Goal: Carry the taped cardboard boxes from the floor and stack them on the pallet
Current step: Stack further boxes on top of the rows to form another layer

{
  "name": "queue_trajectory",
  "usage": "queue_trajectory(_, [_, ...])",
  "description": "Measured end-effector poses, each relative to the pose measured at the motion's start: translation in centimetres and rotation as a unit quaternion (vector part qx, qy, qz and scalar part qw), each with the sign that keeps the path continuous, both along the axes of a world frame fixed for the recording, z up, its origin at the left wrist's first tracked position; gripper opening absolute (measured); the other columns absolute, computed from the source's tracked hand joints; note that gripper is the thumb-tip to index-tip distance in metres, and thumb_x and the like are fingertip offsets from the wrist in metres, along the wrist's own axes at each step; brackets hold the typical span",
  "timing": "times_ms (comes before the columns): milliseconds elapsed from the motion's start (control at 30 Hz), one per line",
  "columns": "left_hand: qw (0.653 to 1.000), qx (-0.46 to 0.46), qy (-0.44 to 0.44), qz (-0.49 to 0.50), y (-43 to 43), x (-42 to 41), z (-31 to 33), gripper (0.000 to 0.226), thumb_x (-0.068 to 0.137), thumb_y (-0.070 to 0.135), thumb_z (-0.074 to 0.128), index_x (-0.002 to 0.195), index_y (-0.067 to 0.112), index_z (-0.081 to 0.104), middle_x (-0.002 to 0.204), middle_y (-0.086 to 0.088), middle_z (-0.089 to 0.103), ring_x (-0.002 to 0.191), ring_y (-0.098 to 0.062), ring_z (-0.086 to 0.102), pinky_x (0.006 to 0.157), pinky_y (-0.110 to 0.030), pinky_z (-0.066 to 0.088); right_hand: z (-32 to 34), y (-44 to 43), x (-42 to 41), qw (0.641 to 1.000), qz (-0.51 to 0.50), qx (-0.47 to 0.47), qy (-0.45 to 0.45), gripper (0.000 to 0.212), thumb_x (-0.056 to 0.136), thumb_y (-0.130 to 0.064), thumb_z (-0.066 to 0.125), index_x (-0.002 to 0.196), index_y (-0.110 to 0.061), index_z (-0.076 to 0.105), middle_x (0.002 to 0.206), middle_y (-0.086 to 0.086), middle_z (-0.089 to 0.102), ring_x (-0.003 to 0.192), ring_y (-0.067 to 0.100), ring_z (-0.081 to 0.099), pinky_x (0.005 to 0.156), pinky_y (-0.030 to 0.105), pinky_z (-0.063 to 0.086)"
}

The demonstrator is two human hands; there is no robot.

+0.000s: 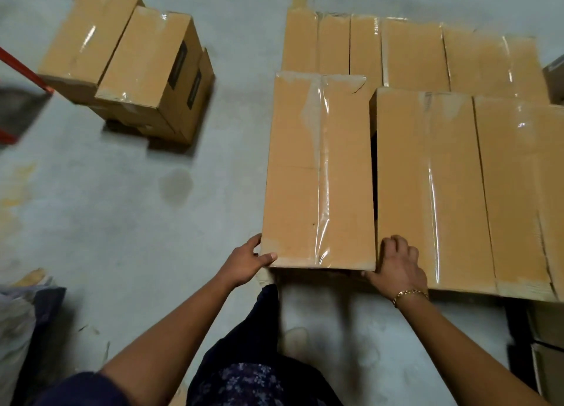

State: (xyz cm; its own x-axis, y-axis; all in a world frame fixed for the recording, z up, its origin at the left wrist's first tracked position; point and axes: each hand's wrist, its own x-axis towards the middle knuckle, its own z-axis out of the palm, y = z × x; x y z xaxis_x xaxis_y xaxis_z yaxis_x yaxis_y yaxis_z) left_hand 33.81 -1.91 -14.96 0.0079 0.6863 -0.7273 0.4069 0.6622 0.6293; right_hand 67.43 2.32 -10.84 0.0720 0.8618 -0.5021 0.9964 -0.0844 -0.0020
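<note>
Clear-taped brown box lies flat, seemingly beside stacked boxes.

Three taped boxes fill the near row — the back row is too blurred to count. On the floor, at least two loose boxes.

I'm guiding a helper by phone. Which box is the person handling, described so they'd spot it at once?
Find the block of taped boxes on the right. In its near row, take the leftmost box. Only this one has the left hand and right hand gripping its near corners, with a dark gap beside it.
</note>
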Motion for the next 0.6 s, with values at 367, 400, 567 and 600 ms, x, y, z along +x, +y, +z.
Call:
queue_trajectory(367, [0.949,-0.12,-0.151,0.251,2.3,2.9,-0.4,0.069,0.093,0.08,0.028,0.142,0.039,0.052,0.135,0.007,0.062,0.128,-0.02,0.054,0.114,-0.051,0.037,-0.5,-2.3,-1.4,0.995,-0.08,0.04,0.046,0.074,0.087,-0.06,0.062,0.147,-0.022,0.041,0.137,0.006,0.044,0.124,0.029,0.041,0.1,0.046,0.037])
queue_trajectory(400, [0.944,-0.127,-0.156,0.263,2.4,2.8,-0.9,0.07,0.095,0.079,0.025,0.142,0.036,0.055,0.136,0.004,0.064,0.128,-0.021,0.055,0.116,-0.05,0.036,-0.7,-2.1,-1.7,0.992,-0.105,0.035,0.062,0.073,0.087,-0.059,0.063,0.146,-0.021,0.043,0.134,0.007,0.047,0.123,0.03,0.043,0.099,0.047,0.039])
queue_trajectory(567, [0.928,-0.129,-0.194,0.29,3.5,2.4,-4.0,0.061,0.101,0.067,0.03,0.134,0.026,0.062,0.123,0.0,0.067,0.099,-0.011,0.066,0.082,-0.024,0.052,-1.5,-1.0,-2.3,0.968,-0.203,0.039,0.144,0.069,0.084,-0.055,0.069,0.137,-0.015,0.05,0.121,0.006,0.053,0.105,0.028,0.057,0.088,0.047,0.051])
queue_trajectory(600, [0.922,-0.133,-0.209,0.298,3.9,2.3,-4.4,0.06,0.101,0.067,0.032,0.131,0.026,0.063,0.121,0.0,0.069,0.09,-0.008,0.068,0.068,-0.02,0.053,-1.4,-0.8,-2.3,0.965,-0.211,0.044,0.147,0.065,0.084,-0.052,0.07,0.134,-0.014,0.052,0.118,0.006,0.054,0.1,0.026,0.056,0.085,0.044,0.051])
